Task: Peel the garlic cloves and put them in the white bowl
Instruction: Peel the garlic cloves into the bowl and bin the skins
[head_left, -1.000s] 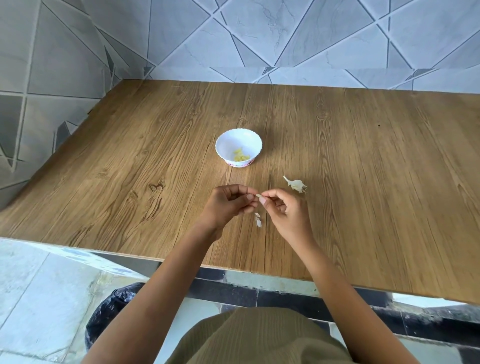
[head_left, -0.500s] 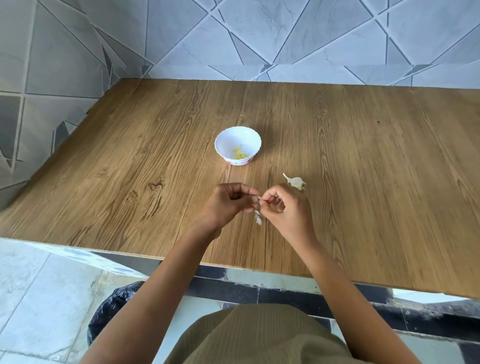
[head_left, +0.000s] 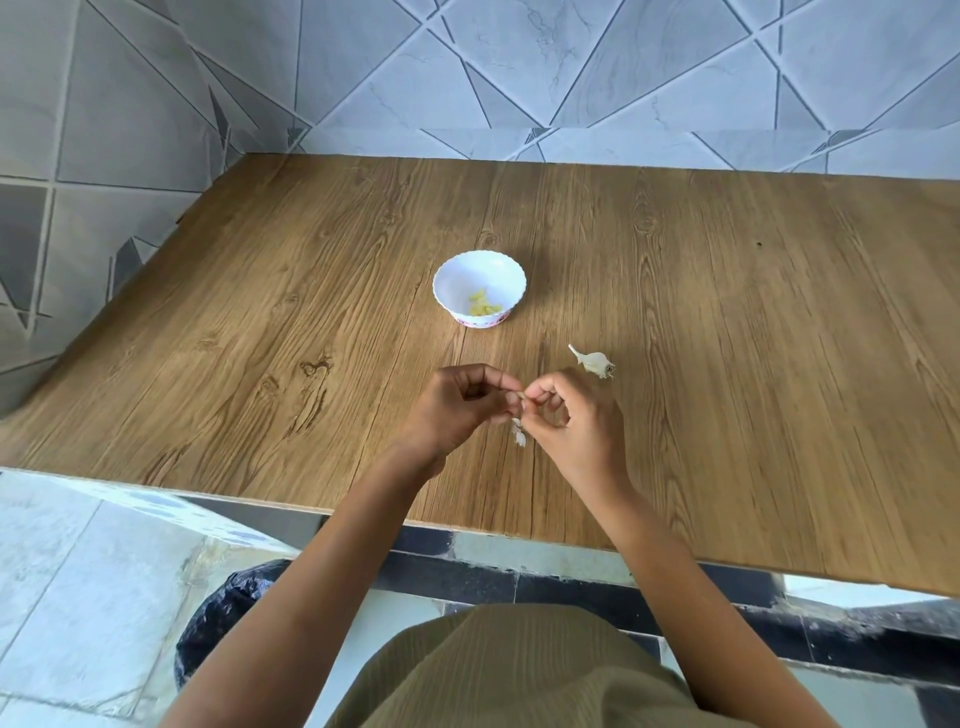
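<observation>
A: What's in the white bowl?
B: A few yellow peeled cloves, beyond both hands; its pink base band is too small to read.
A: And the hands?
B: The left hand and right hand, fingers curled, pinch one garlic clove between them.

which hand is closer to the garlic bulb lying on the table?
Right. The right hand is just on the person's side of the garlic bulb, close to it; the left hand is farther off to its left. Both pinch a clove.
</observation>
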